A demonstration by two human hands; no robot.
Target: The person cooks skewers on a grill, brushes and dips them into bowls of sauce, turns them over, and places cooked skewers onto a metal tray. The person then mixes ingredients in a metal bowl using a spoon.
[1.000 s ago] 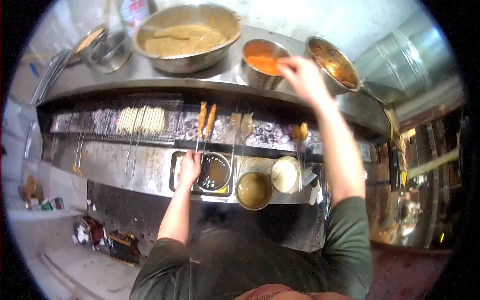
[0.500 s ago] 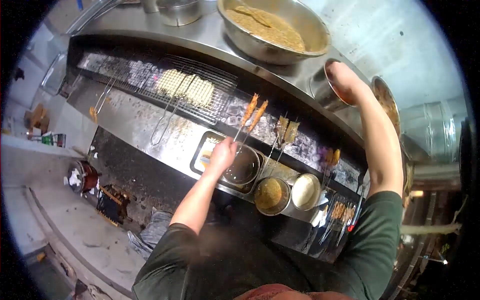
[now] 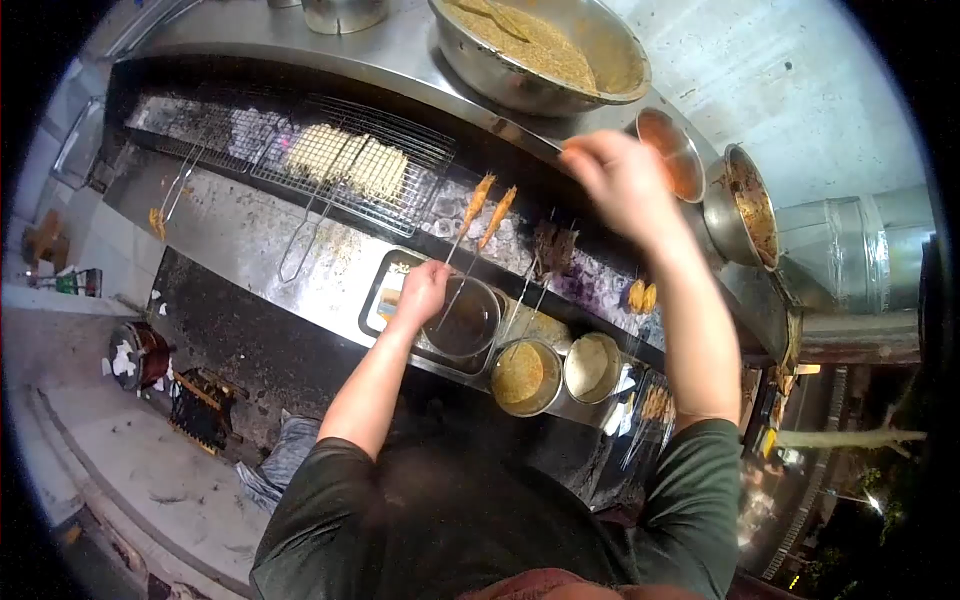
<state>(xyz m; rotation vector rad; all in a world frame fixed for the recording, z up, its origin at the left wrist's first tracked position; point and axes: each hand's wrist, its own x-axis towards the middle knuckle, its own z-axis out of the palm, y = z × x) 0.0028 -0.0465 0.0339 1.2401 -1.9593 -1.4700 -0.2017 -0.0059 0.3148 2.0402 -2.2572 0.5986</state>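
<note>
Now the left hand (image 3: pixel 424 292) is holding a thin metal stick (image 3: pixel 454 251), long orange food (image 3: pixel 478 203) pointing ahead; the right hand (image 3: pixel 620 180), grip unclear, is hovering farther right.

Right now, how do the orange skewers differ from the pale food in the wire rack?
Shape: the orange skewers carry two slim, separate pieces; the pale food forms a broad, flat patch.
Support: the left hand grips at least one stick of the orange skewers; the wire rack holds the pale food.
Both are over the coals.
</note>
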